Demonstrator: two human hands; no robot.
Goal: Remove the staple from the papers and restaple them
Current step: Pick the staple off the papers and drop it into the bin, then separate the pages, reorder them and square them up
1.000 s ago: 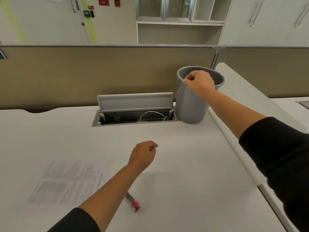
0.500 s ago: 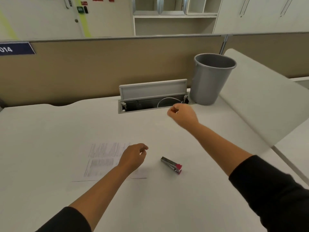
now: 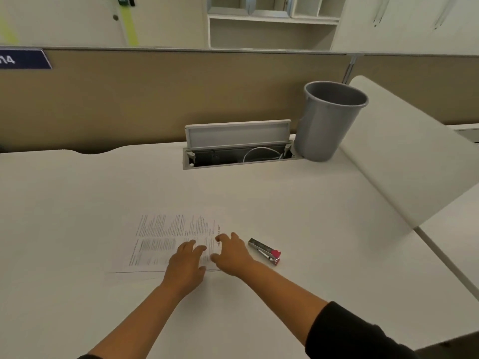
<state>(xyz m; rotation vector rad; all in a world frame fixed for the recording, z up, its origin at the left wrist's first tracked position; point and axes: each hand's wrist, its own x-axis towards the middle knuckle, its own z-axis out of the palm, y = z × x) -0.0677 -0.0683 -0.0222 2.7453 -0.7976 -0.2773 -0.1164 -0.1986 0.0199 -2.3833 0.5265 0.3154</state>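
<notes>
The printed papers (image 3: 166, 242) lie flat on the white desk (image 3: 298, 216), slightly fanned at the near edge. My left hand (image 3: 185, 265) rests palm down on their near right corner, fingers spread. My right hand (image 3: 232, 251) lies beside it on the papers' right edge, fingers apart, holding nothing. A small silver stapler with a pink end (image 3: 264, 252) lies on the desk just right of my right hand, untouched.
A grey waste bin (image 3: 326, 125) stands at the back right of the desk, next to an open cable hatch (image 3: 237, 149) with a white cable inside. A tan partition runs behind. A white side panel (image 3: 404, 156) borders the right.
My right hand came back from the grey bin and down to the papers' right edge. My left hand moved onto the papers and opened flat. The view tilted down and to the left.
</notes>
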